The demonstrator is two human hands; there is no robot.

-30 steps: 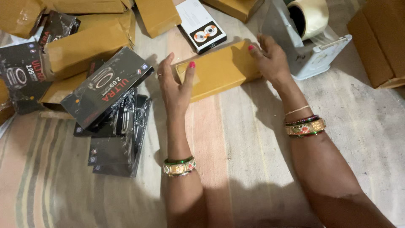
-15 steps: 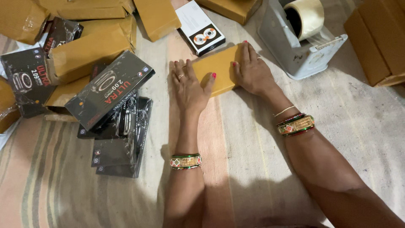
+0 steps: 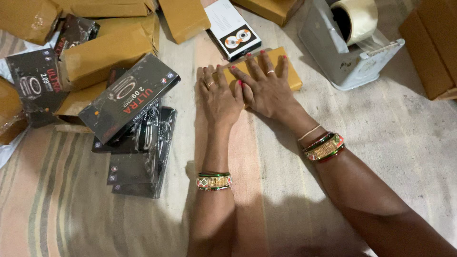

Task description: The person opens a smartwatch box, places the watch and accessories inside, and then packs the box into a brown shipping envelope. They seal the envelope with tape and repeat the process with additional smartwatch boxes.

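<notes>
A flat yellow-brown wrapped packet [image 3: 291, 72] lies on the striped floor mat. My right hand [image 3: 265, 85] presses flat on top of it, fingers spread, covering most of it. My left hand [image 3: 218, 97] lies flat at the packet's left end, its fingertips on the edge and its thumb against my right hand. Both wrists wear bangles. Just beyond the packet sits a black-and-white box [image 3: 233, 29].
A grey tape dispenser [image 3: 350, 50] with a clear tape roll stands right of the packet. Black product boxes [image 3: 128, 97] pile up at the left among several brown wrapped packets [image 3: 107, 52]. Cardboard boxes [image 3: 431, 45] sit at the far right.
My hands moved from holding the packet's two ends to lying flat on it, close together. The camera view shifted a little.
</notes>
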